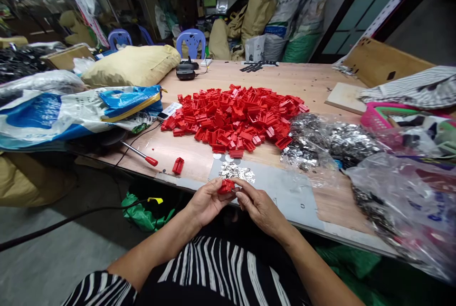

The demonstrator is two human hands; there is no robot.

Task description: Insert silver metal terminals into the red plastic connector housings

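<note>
Close to the table's front edge, my left hand is closed on a small red plastic housing. My right hand meets it from the other side, thumb and forefinger pinched on a small metal piece against the housing; its exact shape is too small to make out. Just beyond my hands lies a little heap of shiny metal pieces on a grey sheet. A single red housing rests to the left. Farther back spreads a large pile of red housings.
Bags of metal pieces and a clear plastic bag crowd the right, beside a pink basket. At left are a red-handled lever, a blue-white sack and a tan sack. A black device stands at the back.
</note>
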